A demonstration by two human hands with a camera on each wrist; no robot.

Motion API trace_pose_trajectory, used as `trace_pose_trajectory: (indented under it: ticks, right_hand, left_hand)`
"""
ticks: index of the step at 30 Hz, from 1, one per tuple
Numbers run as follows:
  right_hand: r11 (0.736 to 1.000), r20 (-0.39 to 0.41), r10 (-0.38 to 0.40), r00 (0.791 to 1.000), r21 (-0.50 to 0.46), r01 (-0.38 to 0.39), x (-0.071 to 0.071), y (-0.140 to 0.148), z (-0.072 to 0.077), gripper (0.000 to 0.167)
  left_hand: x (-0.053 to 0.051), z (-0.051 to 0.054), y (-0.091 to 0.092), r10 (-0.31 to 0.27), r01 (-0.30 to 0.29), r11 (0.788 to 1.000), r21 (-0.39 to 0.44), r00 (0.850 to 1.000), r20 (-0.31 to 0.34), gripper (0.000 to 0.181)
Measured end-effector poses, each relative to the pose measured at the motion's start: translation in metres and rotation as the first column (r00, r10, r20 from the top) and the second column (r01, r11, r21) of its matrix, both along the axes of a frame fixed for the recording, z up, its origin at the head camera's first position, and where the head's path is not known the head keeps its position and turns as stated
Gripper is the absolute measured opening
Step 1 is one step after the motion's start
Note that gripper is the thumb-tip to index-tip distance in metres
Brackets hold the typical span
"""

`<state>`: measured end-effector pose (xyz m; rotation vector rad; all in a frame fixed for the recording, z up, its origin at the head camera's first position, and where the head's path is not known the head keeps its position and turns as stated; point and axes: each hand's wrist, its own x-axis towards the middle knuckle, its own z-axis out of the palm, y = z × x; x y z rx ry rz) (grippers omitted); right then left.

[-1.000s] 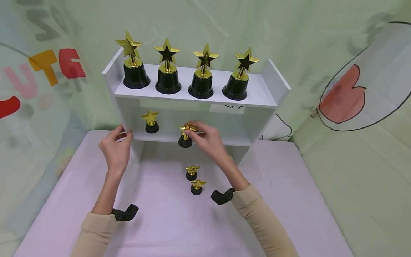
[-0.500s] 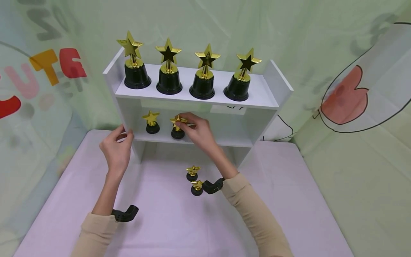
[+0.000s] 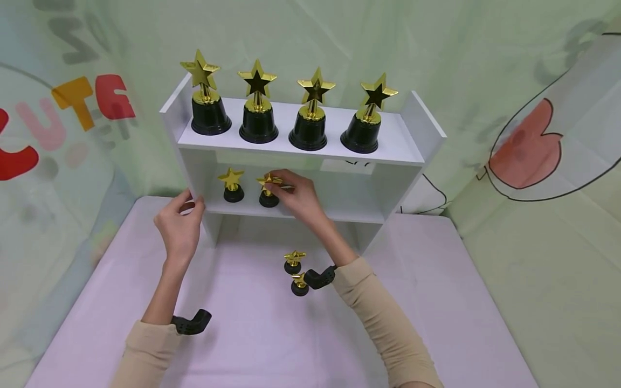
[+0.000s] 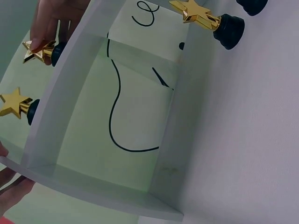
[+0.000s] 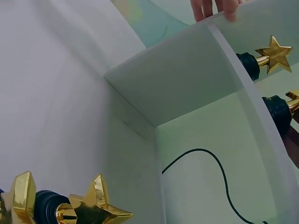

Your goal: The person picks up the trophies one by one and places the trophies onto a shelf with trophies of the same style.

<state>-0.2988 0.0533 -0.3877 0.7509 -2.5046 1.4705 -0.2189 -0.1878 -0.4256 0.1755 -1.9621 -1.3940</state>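
On the middle shelf, my right hand [image 3: 299, 198] pinches the gold star of a small black-based trophy [image 3: 269, 198], its base standing on the board. To its left stands another small star trophy [image 3: 233, 192]. My left hand [image 3: 180, 226] grips the left side panel of the white shelf unit [image 3: 194, 178] between thumb and fingers. In the left wrist view, the fingers of the right hand [image 4: 55, 23] touch the pinched trophy's star [image 4: 38, 52]. The right wrist view shows the left fingers [image 5: 215, 8] over the panel's edge.
Several larger star trophies [image 3: 310, 126] stand in a row on the top shelf. Two small trophies [image 3: 292, 266] [image 3: 299, 288] stand on the pink-white tabletop [image 3: 262, 334] in front of the unit, close to the right wrist's black camera [image 3: 320, 277]. Printed curtains surround the table.
My right hand has moved left and slightly back with its trophy, from the shelf's front edge onto the middle shelf, beside the other small trophy. The left hand has kept its grip on the panel.
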Motion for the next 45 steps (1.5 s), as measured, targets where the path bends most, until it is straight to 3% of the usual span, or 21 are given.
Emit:
trace_pose_trajectory:
  ticks: [7, 24, 33, 40, 45]
  right_hand:
    - [0.998, 0.067, 0.005, 0.998, -0.062, -0.001, 0.004, 0.003, -0.001, 0.041]
    - [0.987, 0.070, -0.054, 0.996, -0.150, 0.064, 0.019, 0.034, -0.009, 0.043]
    - [0.975, -0.029, -0.078, 0.997, -0.213, 0.070, 0.037, 0.055, -0.018, 0.029]
    - [0.960, -0.147, -0.081, 0.986, -0.278, 0.037, 0.062, 0.066, -0.027, 0.022]
    - [0.964, -0.173, -0.063, 0.983, -0.264, 0.015, 0.080, 0.072, -0.035, 0.024]
  left_hand:
    - [0.001, -0.001, 0.001, -0.001, 0.001, 1.000, 0.001, 1.000, 0.000, 0.029]
    - [0.001, 0.001, 0.001, -0.001, 0.001, 1.000, 0.009, 1.000, -0.009, 0.028]
    - [0.000, 0.001, 0.002, 0.005, -0.005, 1.000, 0.007, 1.000, -0.002, 0.028]
    - [0.001, 0.002, 0.002, 0.002, -0.002, 1.000, 0.006, 1.000, 0.017, 0.028]
    - [0.003, 0.003, 0.003, -0.001, 0.001, 1.000, 0.014, 1.000, 0.012, 0.028]
